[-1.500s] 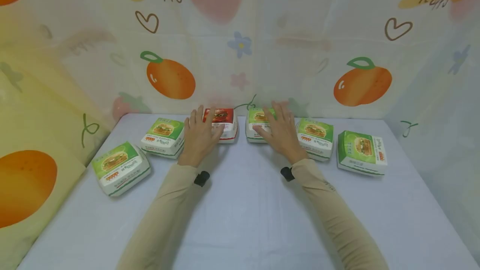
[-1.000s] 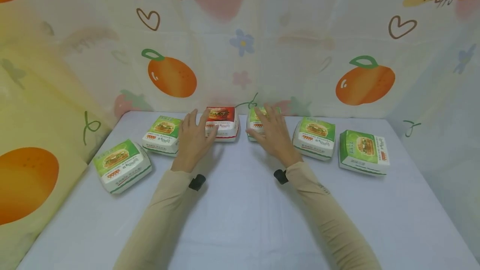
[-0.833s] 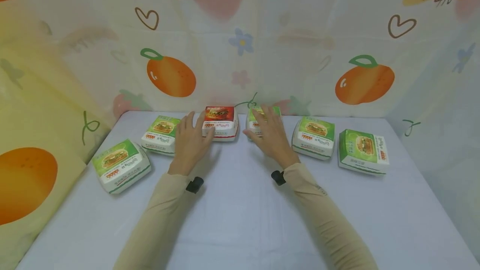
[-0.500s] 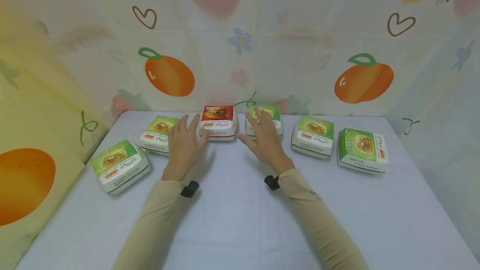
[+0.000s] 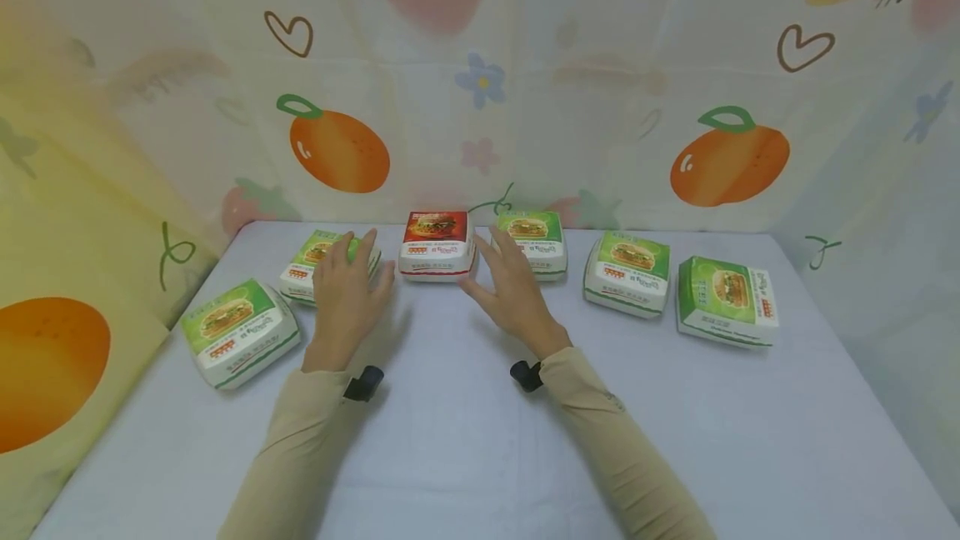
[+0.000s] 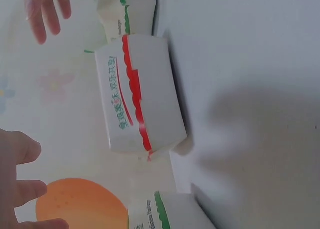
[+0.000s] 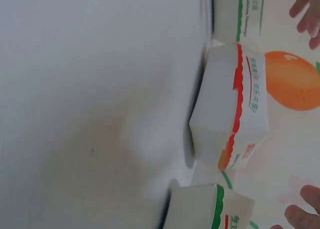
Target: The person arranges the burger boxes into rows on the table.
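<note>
My left hand (image 5: 347,300), fingers spread and holding nothing, hovers over the table, partly covering a green-and-white burger box (image 5: 302,267). With fingers apart, my right hand (image 5: 517,300) is in front of another green-and-white burger box (image 5: 542,233) and grips nothing. Between the two hands, at the back, sits a red-and-white burger box (image 5: 437,250). In the left wrist view, the red-trimmed box (image 6: 142,96) stands apart from the fingers (image 6: 20,154). The right wrist view also has this box (image 7: 225,104), with fingertips (image 7: 300,216) at the lower right.
A green burger box (image 5: 242,336) stands at far left. Two more, a green box (image 5: 628,275) and a far-right green box (image 5: 726,303), complete a curved row on the white-covered table (image 5: 465,457). A fruit-print curtain (image 5: 480,132) hangs directly behind.
Both hands have drawn back toward the person and drifted left, uncovering the red box and most of the middle green box. The boxes stay in place on the table.
</note>
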A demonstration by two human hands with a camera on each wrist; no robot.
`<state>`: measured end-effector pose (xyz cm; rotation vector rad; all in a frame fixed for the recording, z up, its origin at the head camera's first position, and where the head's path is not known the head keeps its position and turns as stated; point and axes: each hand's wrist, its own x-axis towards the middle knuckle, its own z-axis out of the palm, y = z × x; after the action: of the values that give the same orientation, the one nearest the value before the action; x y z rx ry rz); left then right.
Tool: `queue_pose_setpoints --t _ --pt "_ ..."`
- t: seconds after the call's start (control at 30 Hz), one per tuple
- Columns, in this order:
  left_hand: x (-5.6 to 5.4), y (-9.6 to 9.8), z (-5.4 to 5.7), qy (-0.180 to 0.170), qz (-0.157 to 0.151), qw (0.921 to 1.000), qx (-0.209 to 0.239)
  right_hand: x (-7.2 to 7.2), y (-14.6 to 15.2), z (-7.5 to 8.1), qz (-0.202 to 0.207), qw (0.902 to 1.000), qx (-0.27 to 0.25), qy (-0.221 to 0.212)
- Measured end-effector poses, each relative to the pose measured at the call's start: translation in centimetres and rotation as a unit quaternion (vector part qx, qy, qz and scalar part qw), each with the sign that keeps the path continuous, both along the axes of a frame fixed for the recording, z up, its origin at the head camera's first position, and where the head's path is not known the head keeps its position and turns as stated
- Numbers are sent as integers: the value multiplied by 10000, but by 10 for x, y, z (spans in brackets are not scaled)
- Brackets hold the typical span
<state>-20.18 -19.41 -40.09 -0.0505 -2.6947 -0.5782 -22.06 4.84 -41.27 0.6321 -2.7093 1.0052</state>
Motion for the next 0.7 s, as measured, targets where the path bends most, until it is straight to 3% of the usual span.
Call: queue_pose_setpoints --t 0.33,0.57,0.7 --pt "4 -21 1 89 31 9991 412 4 -15 -1 152 9988 -294 -373" --pt "5 -34 1 398 -25 9979 511 5 -22 -4 182 9976 -455 -492" --pt "3 -40 2 362 -8 9979 542 5 -27 -3 287 9972 -499 -486"
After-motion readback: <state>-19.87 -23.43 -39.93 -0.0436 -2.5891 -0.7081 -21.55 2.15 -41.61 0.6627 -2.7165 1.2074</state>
